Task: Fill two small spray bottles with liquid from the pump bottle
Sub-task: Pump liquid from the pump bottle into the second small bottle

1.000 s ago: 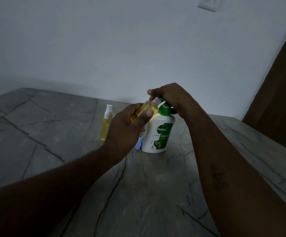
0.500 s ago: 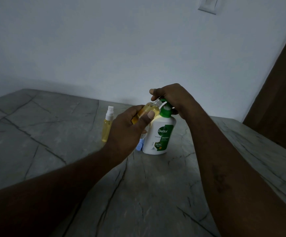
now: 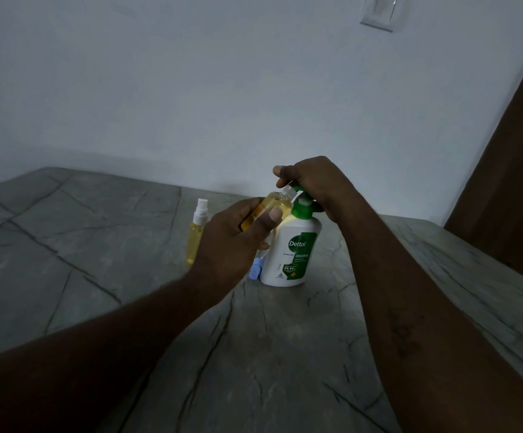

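Left hand (image 3: 238, 245) grasping clear yellow-filled small bottle (image 3: 277, 201), tilted, right hand (image 3: 310, 179) curled over white pump bottle (image 3: 291, 254), nozzle mostly hidden

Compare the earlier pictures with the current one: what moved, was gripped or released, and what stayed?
Nothing visibly moved, was taken or let go. The left hand still holds the open spray bottle tilted at the spout, the right hand stays curled over the top of the pump bottle, and the capped spray bottle stands beside them.
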A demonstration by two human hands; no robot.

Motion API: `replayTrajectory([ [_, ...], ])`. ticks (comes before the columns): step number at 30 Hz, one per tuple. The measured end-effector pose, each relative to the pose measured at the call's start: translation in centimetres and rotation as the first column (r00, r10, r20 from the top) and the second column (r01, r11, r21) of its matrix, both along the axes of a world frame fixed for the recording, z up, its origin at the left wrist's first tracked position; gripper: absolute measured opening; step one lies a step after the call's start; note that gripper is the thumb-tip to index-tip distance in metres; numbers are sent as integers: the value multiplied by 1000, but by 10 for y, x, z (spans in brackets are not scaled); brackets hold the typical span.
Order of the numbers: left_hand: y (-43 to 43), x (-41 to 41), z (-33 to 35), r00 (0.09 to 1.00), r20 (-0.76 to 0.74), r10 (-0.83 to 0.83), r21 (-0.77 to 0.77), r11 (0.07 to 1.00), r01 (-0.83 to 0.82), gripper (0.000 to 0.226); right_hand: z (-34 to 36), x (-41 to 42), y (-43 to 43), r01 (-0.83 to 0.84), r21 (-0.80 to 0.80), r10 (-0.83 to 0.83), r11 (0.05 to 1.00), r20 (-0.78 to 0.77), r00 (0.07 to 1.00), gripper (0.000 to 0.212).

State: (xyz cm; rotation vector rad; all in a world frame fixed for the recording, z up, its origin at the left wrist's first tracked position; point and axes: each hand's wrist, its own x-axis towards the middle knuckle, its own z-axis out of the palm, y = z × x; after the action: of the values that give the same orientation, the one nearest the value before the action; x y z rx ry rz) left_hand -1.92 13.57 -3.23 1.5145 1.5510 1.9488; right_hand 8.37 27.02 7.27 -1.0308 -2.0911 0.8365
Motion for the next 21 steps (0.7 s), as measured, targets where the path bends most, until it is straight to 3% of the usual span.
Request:
replayTrajectory([
  [6, -1, 0, 1, 999, 36, -15, -6, 1000, 15, 39, -3, -1, 3, -14, -76, 13, 997, -13, 1000, 28],
  [21, -1, -2, 1, 999, 41, -27, -3, 1000, 27, 35, -5, -3, 3, -20, -82, 21, 996, 17, 1000, 34],
])
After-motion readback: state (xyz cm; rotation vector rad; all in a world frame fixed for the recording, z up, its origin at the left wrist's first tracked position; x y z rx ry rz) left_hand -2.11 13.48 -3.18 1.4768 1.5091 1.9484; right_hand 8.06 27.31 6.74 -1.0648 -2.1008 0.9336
